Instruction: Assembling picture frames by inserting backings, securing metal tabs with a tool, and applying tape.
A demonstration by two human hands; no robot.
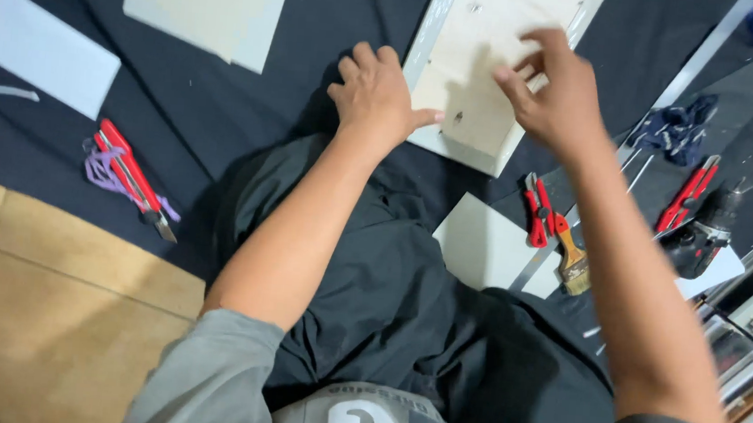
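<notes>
A pale wooden panel [478, 112] edged with a silver metal strip [428, 28] lies on the dark cloth [320, 19] in front of me. My left hand [375, 95] rests on the panel's left edge, fingers curled and thumb lying flat on the wood. My right hand [556, 87] hovers over the panel's right side, fingers bent and spread, holding nothing that I can see. A small hole or screw [458, 117] marks the wood near my left thumb.
Red utility knives [129, 174] and a purple strap lie at left. Red pliers [538, 211], a paintbrush [570, 258], another red cutter [687, 196], a dark drill [706, 233] and a blue rag [679, 128] sit at right. White sheets [45, 47] and board pieces [205, 1] lie at the back left.
</notes>
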